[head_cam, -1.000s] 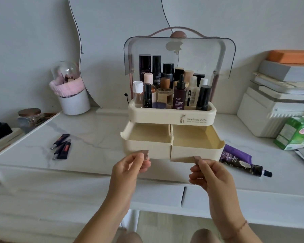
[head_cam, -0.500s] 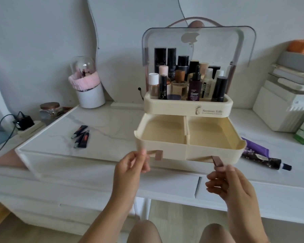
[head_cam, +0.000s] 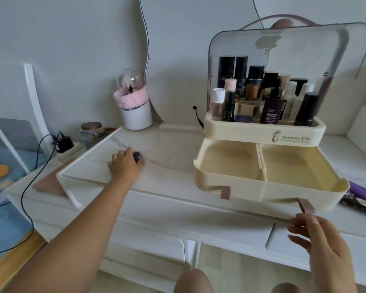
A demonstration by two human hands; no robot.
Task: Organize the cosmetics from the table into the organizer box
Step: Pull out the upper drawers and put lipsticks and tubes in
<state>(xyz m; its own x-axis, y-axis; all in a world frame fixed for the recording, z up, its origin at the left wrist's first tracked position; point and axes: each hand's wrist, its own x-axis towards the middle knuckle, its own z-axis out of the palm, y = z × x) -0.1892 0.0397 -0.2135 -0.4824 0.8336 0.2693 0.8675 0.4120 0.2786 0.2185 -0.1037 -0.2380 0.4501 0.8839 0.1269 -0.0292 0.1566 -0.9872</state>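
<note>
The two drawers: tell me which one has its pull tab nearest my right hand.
The right-hand drawer: its brown tab hangs just above the right hand. The left-hand drawer's tab sits farther left.

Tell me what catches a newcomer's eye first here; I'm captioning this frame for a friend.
The cream organizer box at right, lid up, top tray crowded with bottles, both drawers pulled open and empty. At left, the left hand closes over dark tubes on the marble tabletop.

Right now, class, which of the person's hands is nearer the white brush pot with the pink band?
Left. The left hand lies on the table just in front of the brush pot; the right hand is far across, below the right drawer.
</note>
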